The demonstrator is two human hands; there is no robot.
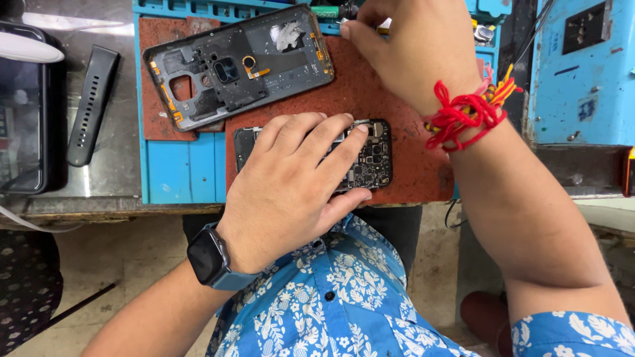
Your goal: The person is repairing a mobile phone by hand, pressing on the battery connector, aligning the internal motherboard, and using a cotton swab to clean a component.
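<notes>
Two hands work over one opened phone (370, 155), its circuit board showing, which lies on a red pad (410, 132) at the near edge of the table (112, 152). The left hand (291, 182) lies flat on the phone with fingers spread, pressing it down and covering its left half; a dark watch (206, 258) sits on that wrist. The right hand (413, 49) is farther off, above the pad's far edge, its fingertips pressed together on something small that cannot be made out; red and yellow threads (463, 109) circle that wrist.

One detached back cover (238, 66) lies tilted, inside up, far left of the phone, partly on the pad and partly on the blue mat (185, 168). One black strap (92, 106) lies on bare metal left of the mat, with one dark case (30, 119) at the far left edge. One blue box (582, 73) stands at the right.

The phone's near side lies close to the table edge. Bare pad lies open to the right of the phone, and bare mat to the near left of it.
</notes>
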